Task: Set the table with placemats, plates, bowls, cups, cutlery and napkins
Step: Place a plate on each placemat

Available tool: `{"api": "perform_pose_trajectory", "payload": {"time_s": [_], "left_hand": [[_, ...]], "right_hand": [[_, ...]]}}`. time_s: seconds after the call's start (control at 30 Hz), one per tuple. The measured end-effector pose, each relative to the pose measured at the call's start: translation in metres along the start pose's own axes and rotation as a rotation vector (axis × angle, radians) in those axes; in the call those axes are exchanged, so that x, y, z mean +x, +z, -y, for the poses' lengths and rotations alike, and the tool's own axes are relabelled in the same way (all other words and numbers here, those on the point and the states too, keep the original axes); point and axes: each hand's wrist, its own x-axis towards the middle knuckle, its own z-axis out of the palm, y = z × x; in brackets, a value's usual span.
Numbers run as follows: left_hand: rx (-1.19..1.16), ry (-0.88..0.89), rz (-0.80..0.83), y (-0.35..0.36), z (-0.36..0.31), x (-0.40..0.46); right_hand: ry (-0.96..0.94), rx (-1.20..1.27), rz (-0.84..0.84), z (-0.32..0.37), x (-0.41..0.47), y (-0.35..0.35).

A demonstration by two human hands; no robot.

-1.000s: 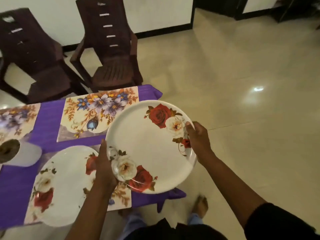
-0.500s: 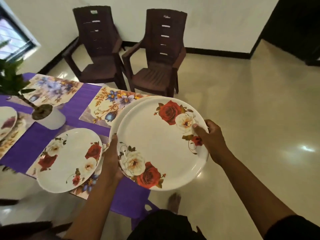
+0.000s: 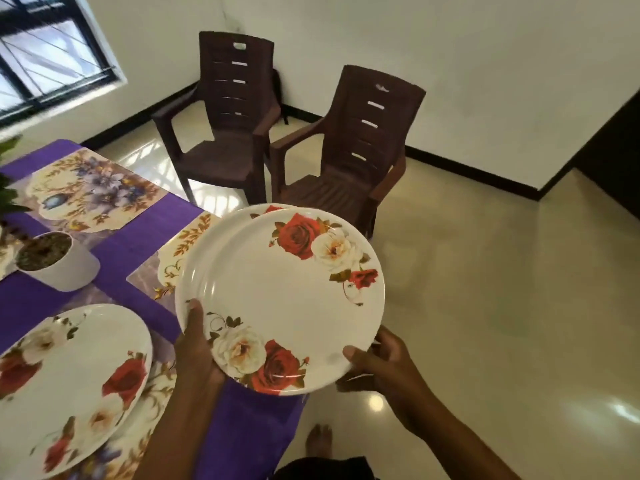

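I hold a stack of two white rose-patterned plates (image 3: 280, 299) in the air over the table's right corner. My left hand (image 3: 197, 351) grips the stack's near-left rim. My right hand (image 3: 377, 365) holds the near-right rim from below, thumb on top. Under the stack lies a floral placemat (image 3: 173, 258), partly hidden by it. Another rose plate (image 3: 69, 379) rests on the placemat at the near left. A third floral placemat (image 3: 93, 192) lies bare at the far side of the purple tablecloth (image 3: 128, 244).
A white pot (image 3: 59, 261) with a plant stands in the middle of the table. Two brown plastic chairs (image 3: 225, 133) (image 3: 349, 157) stand beyond the table by the wall. Shiny floor tiles stretch to the right. My bare foot (image 3: 318, 441) shows below the table edge.
The view has swung left and closer to the table. My right hand slid from the stack's far-right rim to its near-right rim. The stack now hangs over the far-right placemat.
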Motion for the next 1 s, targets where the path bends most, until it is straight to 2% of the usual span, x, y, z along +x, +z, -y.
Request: {"api": "perform_pose_trajectory", "payload": {"time_s": [0.13, 0.33, 0.43, 0.53, 0.6, 0.73, 0.8, 0.87, 1.0], "left_hand": [[-0.086, 0.03, -0.104, 0.028, -0.004, 0.027], [-0.069, 0.18, -0.285, 0.078, -0.01, 0.031], [-0.169, 0.219, -0.247, 0.092, -0.007, 0.033], [-0.195, 0.325, -0.446, 0.107, 0.003, 0.023], [-0.199, 0.353, -0.466, 0.11, 0.014, 0.007], [-0.31, 0.424, -0.65, 0.108, 0.041, -0.017], [-0.352, 0.396, -0.719, 0.111, 0.05, -0.032], [-0.371, 0.364, -0.853, 0.108, 0.06, -0.042], [-0.454, 0.411, -1.127, 0.092, 0.074, -0.059]], "right_hand": [[0.052, -0.001, 0.164, 0.015, 0.047, 0.011], [0.047, 0.015, 0.12, 0.051, 0.129, 0.012], [0.058, -0.019, 0.135, 0.079, 0.167, 0.002], [0.078, -0.132, 0.255, 0.119, 0.221, -0.023], [0.079, -0.225, 0.32, 0.143, 0.26, -0.035], [0.032, -0.382, 0.476, 0.178, 0.333, -0.032], [-0.005, -0.445, 0.629, 0.192, 0.359, -0.015], [-0.047, -0.506, 0.728, 0.198, 0.382, 0.011], [-0.14, -0.589, 0.777, 0.198, 0.409, 0.075]]}}
